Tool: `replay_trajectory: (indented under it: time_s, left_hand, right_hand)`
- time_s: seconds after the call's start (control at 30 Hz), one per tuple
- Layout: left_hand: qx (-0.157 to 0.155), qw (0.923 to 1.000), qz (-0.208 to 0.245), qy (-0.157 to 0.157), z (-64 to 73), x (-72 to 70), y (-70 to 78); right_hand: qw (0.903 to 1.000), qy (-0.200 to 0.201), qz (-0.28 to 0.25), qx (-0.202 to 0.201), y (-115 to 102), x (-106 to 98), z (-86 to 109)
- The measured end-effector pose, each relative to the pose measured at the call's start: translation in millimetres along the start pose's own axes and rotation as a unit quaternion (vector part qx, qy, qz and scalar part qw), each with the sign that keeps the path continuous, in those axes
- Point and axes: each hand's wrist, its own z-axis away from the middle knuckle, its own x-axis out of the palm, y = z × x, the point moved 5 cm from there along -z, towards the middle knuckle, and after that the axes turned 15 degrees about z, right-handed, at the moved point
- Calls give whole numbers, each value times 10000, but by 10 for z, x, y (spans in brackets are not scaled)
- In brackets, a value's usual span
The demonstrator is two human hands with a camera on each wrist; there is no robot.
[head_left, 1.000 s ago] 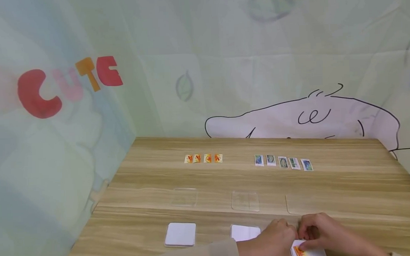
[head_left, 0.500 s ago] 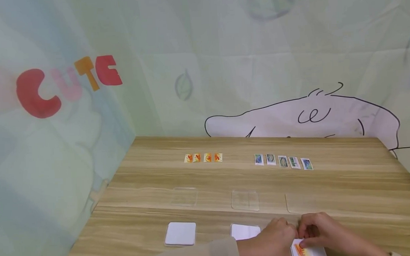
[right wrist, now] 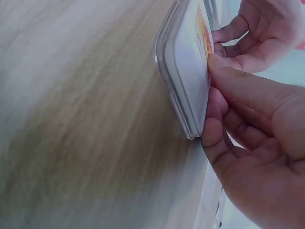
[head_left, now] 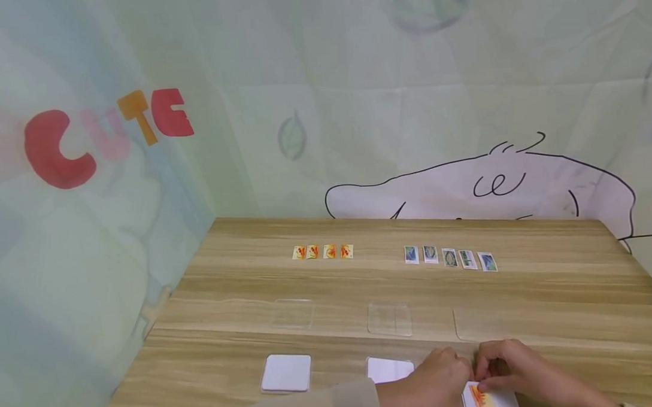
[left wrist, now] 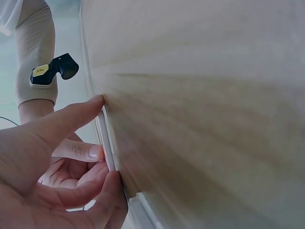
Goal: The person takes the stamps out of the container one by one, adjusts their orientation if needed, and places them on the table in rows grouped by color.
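A white square plate with a clear rim [head_left: 505, 402] lies near the table's front edge, partly hidden by both hands. An orange-red picture card [head_left: 481, 400] sits on its white face. My left hand [head_left: 439, 380] grips the plate along its left side; the left wrist view shows thumb and fingers along an edge. With the thumb on the picture card, my right hand [head_left: 517, 370] pinches at the plate's far edge, its other fingers curled. In the right wrist view the plate [right wrist: 190, 90] shows several clear and white layers.
Two white squares, one at left [head_left: 286, 373] and one near my sleeve [head_left: 388, 369], lie on the table. Clear plates [head_left: 390, 319] form a row beyond. At the back are orange picture cards [head_left: 330, 251] and blue-green ones [head_left: 449, 258], before a fabric wall.
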Motion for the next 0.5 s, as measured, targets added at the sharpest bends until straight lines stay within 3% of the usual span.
replay_trajectory:
  time_s: [0.23,0.5]
  left_hand:
    - [144,9998,-102,58,-2,-5,5]
    - [72,10000,-12,34,-4,-1,-5]
  right_hand:
    - [9993,23,-319,-193,21,18,9]
    - [9995,-41,-302,-64,34,10,10]
